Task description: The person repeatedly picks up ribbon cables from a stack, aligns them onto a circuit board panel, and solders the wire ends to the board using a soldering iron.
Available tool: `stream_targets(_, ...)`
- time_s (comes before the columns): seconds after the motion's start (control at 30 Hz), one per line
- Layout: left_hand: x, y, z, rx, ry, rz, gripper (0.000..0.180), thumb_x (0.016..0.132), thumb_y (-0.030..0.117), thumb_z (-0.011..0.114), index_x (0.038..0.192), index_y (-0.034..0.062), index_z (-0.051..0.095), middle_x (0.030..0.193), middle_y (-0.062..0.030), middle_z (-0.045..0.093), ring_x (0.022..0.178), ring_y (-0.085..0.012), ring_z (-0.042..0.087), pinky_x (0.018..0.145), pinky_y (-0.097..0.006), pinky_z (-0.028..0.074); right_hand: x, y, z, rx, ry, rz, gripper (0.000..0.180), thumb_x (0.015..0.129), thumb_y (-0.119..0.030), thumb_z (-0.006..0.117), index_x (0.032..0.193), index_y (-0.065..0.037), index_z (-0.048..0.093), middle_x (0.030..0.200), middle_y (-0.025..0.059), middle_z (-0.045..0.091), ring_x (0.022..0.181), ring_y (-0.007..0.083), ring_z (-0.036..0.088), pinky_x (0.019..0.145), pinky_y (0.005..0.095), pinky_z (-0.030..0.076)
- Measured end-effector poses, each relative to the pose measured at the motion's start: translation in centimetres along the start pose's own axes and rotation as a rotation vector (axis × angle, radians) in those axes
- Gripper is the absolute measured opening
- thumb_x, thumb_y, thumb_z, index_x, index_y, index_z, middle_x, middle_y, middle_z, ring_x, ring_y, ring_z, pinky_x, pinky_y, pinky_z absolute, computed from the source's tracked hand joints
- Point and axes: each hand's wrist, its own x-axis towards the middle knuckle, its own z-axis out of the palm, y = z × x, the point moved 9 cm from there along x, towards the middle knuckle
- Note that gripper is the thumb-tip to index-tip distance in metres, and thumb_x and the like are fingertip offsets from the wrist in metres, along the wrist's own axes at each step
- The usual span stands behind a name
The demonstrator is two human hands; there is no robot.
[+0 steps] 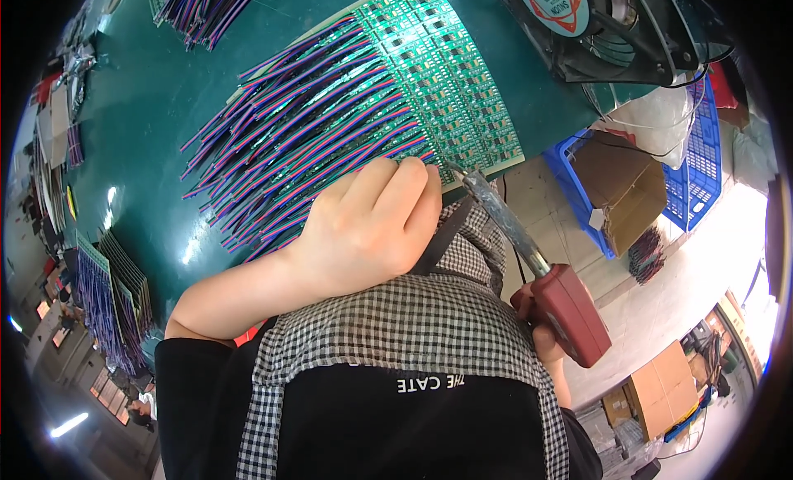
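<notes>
Centrally, one left hand [372, 211]: back uppermost, fingers curled and drawn together over the near end of the wires; fingertips hidden, so whether they pinched a strand could not be told. At lower right, one right hand [547, 344], partly hidden, wrapped around the handle of a maroon plastic tool with a long metal barrel [572, 313], apparently a soldering iron; its slender tip pointed up and left, close beside the left fingertips, contact not certain.

Upper centre: one green printed-circuit panel [446, 75], flat, thin, bearing rows of small components, its lower corner near the tip. Attached or laid along its left part: many slender red, blue, green and black wires [306, 141], fanned toward the left of the frame. Both lay on a glossy dark-green surface [149, 108].

Handling, as judged: panel light, stiff, rather fragile, best held by its bare margins; wires soft, light, springy, best taken near their joined ends without tugging; tool moderately light, to be gripped by the plastic body only, the barrel and tip probably hot.

Also present: a second wire bundle [211, 13], upper left; a black framed fan [652, 42], upper right; a blue lattice-walled plastic crate [698, 174], right.
</notes>
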Motion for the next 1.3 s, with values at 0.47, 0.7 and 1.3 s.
stream_targets(0.47, 0.2, 0.5, -0.4, 0.046, 0.065, 0.067, 0.017, 0.071, 0.001, 0.071, 0.087, -0.0040, 0.067, 0.083, -0.0075, 0.058, 0.063, -0.0149, 0.057, 0.045, -0.024, 0.042, -0.4, 0.1, 0.1, -0.010, -0.002, 0.013, 0.076, 0.080, -0.058, 0.070, 0.117, 0.007, 0.058, 0.096, 0.0164, 0.067, 0.076, 0.0300, 0.066, 0.065, 0.0374, 0.053)
stream_targets(0.7, 0.2, 0.8, -0.1, 0.034, 0.052, 0.117, 0.016, 0.070, 0.001, 0.072, 0.085, -0.0043, 0.068, 0.084, -0.0079, 0.059, 0.064, -0.0157, 0.058, 0.047, -0.025, 0.043, 0.5, -0.1, 0.4, 0.014, -0.027, -0.019, 0.075, 0.076, -0.053, 0.075, 0.118, 0.007, 0.058, 0.095, 0.0162, 0.067, 0.077, 0.0307, 0.067, 0.067, 0.0376, 0.054)
stream_targets(1.3, 0.2, 0.5, -0.1, 0.040, 0.006, 0.041, 0.027, 0.068, 0.002, 0.069, 0.093, -0.0068, 0.067, 0.087, -0.0101, 0.058, 0.066, -0.0170, 0.057, 0.050, -0.025, 0.046, 1.1, -0.6, 0.7, 0.101, 0.032, -0.006, 0.074, 0.076, -0.049, 0.078, 0.118, 0.008, 0.058, 0.091, 0.0165, 0.067, 0.074, 0.0278, 0.067, 0.064, 0.0342, 0.053)
